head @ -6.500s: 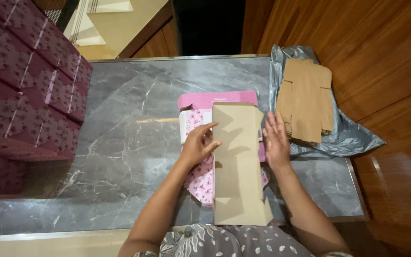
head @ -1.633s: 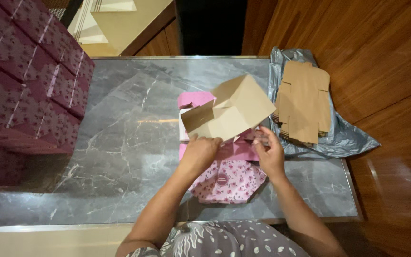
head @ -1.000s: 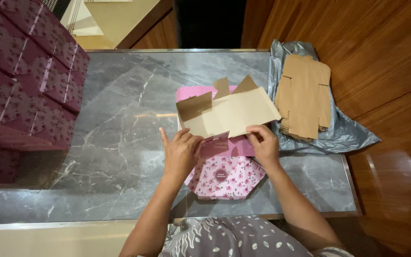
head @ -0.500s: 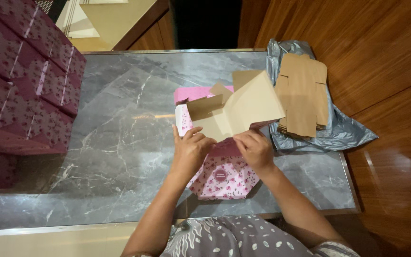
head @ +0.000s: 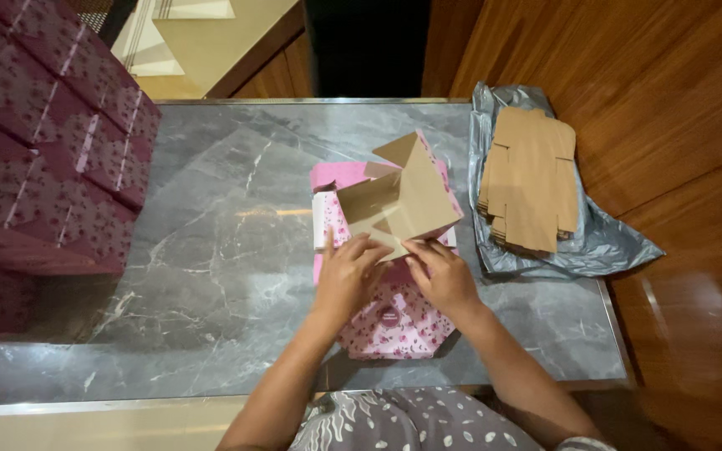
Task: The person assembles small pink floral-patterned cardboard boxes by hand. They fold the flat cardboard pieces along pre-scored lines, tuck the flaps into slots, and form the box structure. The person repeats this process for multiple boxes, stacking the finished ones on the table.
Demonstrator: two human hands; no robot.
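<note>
Fingers (head: 367, 247) pinch creased (brown) cardboard box (head: 407, 196).

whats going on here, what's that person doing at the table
A person at a grey marble table has both hands on a brown cardboard box that is partly folded into shape. The left hand and the right hand grip its near edge, above a pile of pink floral packaging. A stack of flat brown cardboard blanks lies on a grey plastic bag to the right. Dark red patterned boxes are stacked on the left.

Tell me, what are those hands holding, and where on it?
Both hands, left hand and right hand, hold a brown cardboard box by its near bottom edge, fingertips on its flaps.
</note>
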